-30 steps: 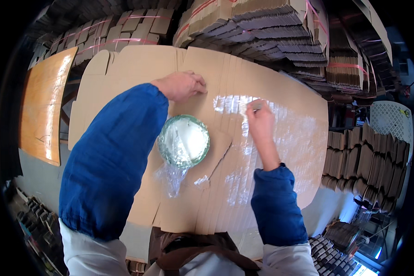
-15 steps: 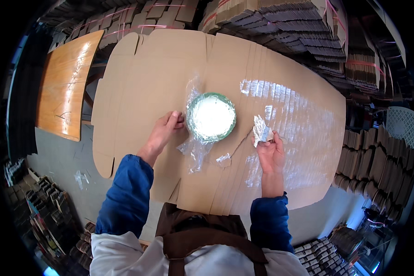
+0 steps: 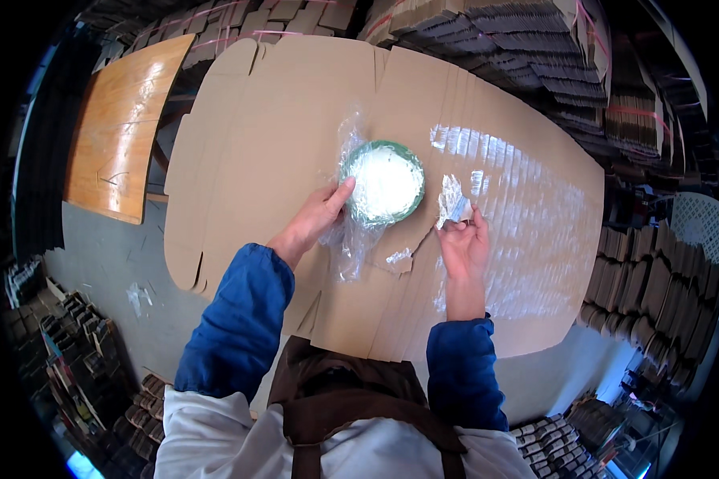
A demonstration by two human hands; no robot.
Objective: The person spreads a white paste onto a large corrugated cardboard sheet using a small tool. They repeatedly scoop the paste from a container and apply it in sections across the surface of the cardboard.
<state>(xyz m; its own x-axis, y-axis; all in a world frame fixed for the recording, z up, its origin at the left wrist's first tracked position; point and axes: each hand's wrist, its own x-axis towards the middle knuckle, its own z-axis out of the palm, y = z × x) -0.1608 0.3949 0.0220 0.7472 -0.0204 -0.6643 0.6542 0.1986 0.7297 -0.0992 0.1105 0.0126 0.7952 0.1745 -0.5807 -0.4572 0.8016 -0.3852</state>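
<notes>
Head view: left hand (image 3: pixel 318 217) at centre frame, fingers loosely curled, thumb on the rim of a green bowl (image 3: pixel 383 182) wrapped in clear film (image 3: pixel 351 239). Right hand (image 3: pixel 463 243) just right of it, fingertips pinched on a crumpled scrap of film (image 3: pixel 451 199). Bowl sits on a flat cardboard sheet (image 3: pixel 272 120) covering the worktop.

Risks: loose film tail trails toward lower frame; a tug could drag or tip the bowl. Thin scrap may tear or cling to fingers.

Contents: bowl holds something white, kind unclear through film. Stacked cardboard (image 3: pixel 527 48) at upper right.
</notes>
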